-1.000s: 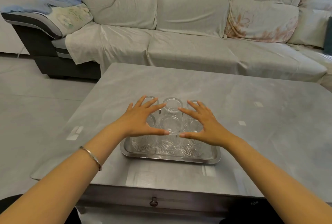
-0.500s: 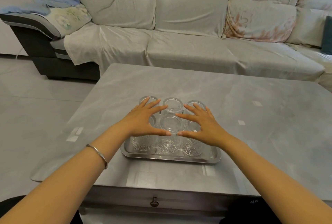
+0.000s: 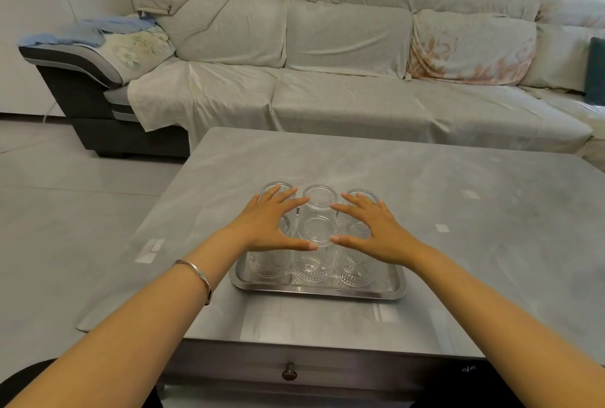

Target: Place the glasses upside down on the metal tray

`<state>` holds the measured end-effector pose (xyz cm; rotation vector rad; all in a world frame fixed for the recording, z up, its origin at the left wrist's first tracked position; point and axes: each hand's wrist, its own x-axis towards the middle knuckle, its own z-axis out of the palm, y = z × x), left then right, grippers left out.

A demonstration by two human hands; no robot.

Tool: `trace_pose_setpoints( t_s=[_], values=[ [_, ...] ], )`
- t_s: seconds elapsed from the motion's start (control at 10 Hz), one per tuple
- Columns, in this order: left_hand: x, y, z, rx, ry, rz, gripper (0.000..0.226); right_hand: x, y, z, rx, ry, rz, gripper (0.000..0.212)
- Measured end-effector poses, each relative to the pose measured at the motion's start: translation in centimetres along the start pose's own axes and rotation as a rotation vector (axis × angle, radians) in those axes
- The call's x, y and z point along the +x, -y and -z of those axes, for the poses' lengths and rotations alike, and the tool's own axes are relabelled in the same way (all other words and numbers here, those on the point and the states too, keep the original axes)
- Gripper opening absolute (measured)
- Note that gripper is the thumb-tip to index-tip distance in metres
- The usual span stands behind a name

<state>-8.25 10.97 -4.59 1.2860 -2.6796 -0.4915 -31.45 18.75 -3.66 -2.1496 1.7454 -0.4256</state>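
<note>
Several clear ribbed glasses stand upside down in two rows on the metal tray, which lies near the front edge of the grey table. My left hand hovers flat over the left glasses with its fingers spread. Spread the same way, my right hand covers the right glasses. Neither hand grips a glass. The two thumbs point at each other across the front middle glass. The hands hide parts of the side glasses.
A sofa draped in pale covers runs behind the table. A drawer knob sits on the table's front face below the tray. Tiled floor lies to the left.
Both hands have stayed spread above the glasses and shifted only slightly. The glasses and the tray have not moved.
</note>
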Motion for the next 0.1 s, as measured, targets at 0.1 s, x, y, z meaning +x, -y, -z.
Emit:
trace_pose_setpoints(
  t_s=[0.1],
  values=[
    [-0.05,-0.24,0.31,0.006,-0.019,-0.019,0.102,-0.69,2.43,3.00,0.228,-0.207,0.052,0.065]
  ],
)
